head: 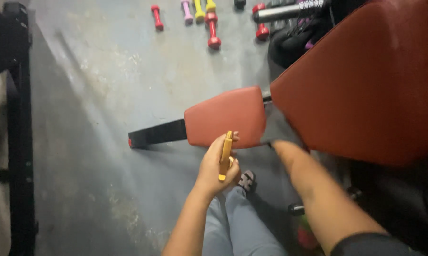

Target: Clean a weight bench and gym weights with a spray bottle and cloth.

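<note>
My left hand (215, 167) is closed around a slim yellow tool (226, 152), held upright just below the front edge of a red padded bench seat (226, 114). My right arm (313, 189) stretches toward the gap between the seat and the large red back pad (366, 80). My right hand (279, 148) is at the seat's lower right corner, mostly hidden, so its grip is unclear.
The bench's black foot bar (157, 133) lies on the grey concrete floor. Several small red, pink and yellow dumbbells (213, 29) and a chrome bar (290, 10) lie at the top. A black rack (19, 128) stands at the left. My legs (233, 223) and shoe (247, 180) are below.
</note>
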